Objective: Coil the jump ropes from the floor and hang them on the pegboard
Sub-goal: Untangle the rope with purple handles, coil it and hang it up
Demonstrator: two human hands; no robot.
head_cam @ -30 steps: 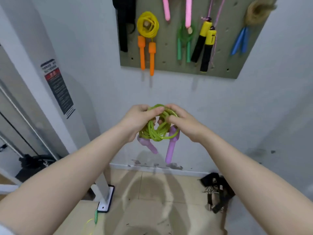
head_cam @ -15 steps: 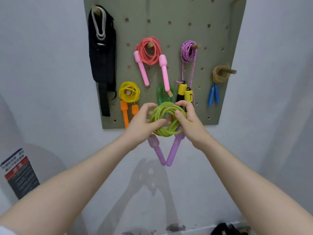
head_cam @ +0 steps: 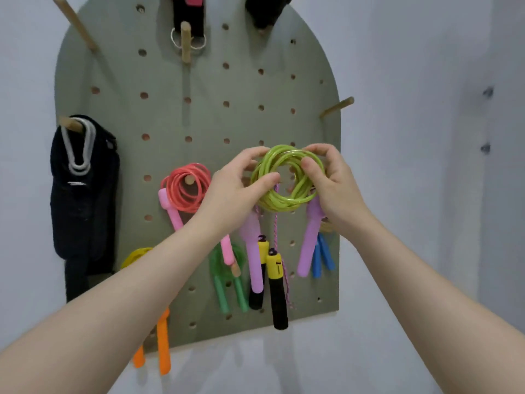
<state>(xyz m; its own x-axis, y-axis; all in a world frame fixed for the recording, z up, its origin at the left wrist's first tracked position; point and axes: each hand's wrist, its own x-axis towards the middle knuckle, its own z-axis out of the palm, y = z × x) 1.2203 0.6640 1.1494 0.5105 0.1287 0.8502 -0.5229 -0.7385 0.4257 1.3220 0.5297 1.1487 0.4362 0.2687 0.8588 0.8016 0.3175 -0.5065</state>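
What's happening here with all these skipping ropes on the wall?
A person is hanging up jump ropes. Both hands, left and right, hold a coiled green rope up in front of the pegboard, its purple handles dangling below. It is not on a peg yet. Other ropes already hang there, among them a coral one looped over a peg. A bare peg sticks out at the upper right.

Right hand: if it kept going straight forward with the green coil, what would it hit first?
Probably the pegboard. The right hand and left hand hold the green coil in front of its holes. No free peg shows through the coil's opening, though depth is hard to judge.
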